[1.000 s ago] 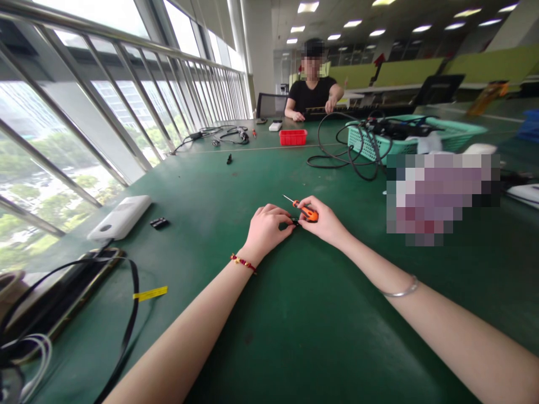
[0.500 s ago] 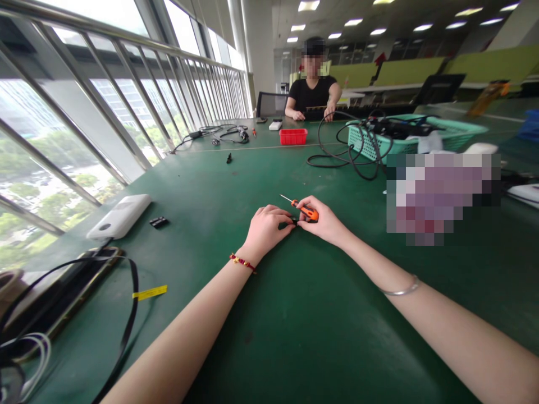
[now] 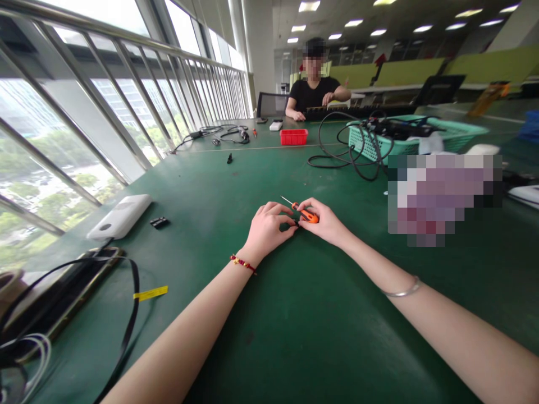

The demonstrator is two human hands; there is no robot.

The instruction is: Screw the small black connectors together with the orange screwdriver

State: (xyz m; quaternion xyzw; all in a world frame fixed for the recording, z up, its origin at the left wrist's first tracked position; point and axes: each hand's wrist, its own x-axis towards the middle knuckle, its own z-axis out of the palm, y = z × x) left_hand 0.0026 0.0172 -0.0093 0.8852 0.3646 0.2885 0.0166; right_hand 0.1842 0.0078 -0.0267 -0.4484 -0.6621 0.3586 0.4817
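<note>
An orange-handled screwdriver (image 3: pixel 310 216) rests in my right hand (image 3: pixel 322 217), which is closed around its handle. Its thin metal shaft points up and to the left, away from me. Just left of it, my left hand (image 3: pixel 269 225) curves with thumb and fingers bent toward a small black piece (image 3: pixel 296 223). That piece sits between the fingertips of both hands and is mostly covered, so its kind cannot be made out. Both hands are low over the green table (image 3: pixel 269 325). Another small black part (image 3: pixel 159 223) lies to the left.
A white power bank (image 3: pixel 120 216) and a dark phone (image 3: pixel 71 286) with cables lie left. Farther off are a small black piece (image 3: pixel 229 159), a red bin (image 3: pixel 293 137) and a teal basket (image 3: pixel 410 147) with cables. A person (image 3: pixel 315 92) sits across the table.
My hands stay nearly in place, with the left fingers slightly more spread around the small black piece. The person opposite has drawn one arm back from the table.
</note>
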